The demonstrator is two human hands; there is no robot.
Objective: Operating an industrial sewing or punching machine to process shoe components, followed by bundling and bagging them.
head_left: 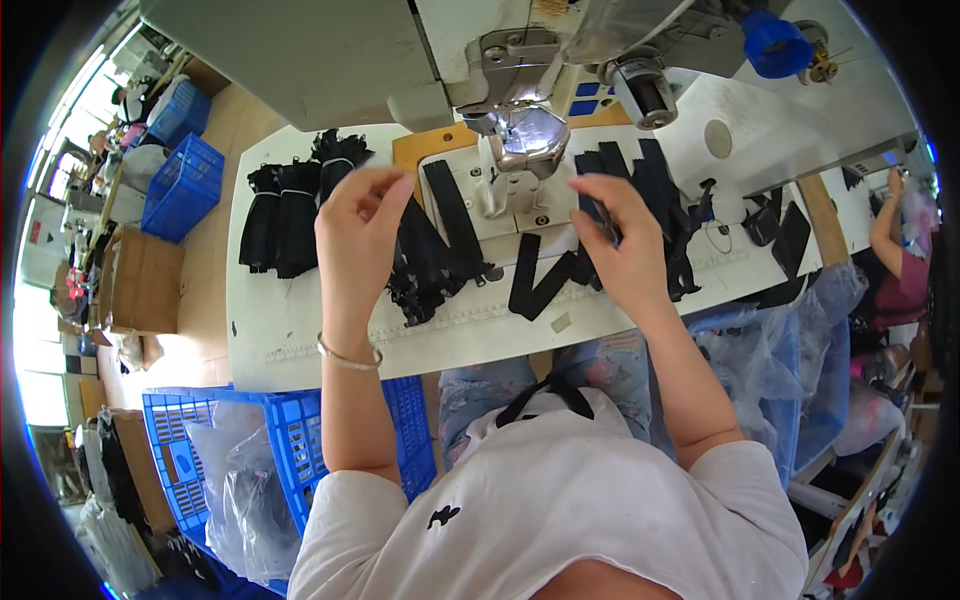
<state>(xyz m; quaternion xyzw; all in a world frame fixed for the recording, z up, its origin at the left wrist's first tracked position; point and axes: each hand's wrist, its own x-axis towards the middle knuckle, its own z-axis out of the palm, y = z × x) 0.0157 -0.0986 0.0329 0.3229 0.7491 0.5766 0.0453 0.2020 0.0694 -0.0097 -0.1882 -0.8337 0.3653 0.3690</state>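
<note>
The left hand (360, 222) hangs over the pale table (290, 345), raised to the left of the sewing machine head (527, 140), its thumb and forefinger drawn narrow; whether anything thin is pinched between them I cannot tell; a silvery bracelet (348, 358) circles that wrist. The right hand (632, 245) is opposite, fingers half curled, with a narrow gap between thumb and forefinger; something small and dark shows against its palm (perhaps a tool, though too little of it is visible to be sure), so I cannot say how firmly it is held.

The black strips lie on the table around both hands: one long strip (455, 215) slants just left of the lit needle area, beside a loose heap (425, 270) near the left hand; tied black bundles (297, 215) lie further left; a bent strip (538, 285) makes a V between the hands, nearer the person; more strips (655, 195) spread behind and beside the right hand; a blue crate (285, 425) stands below the table's left side.
</note>
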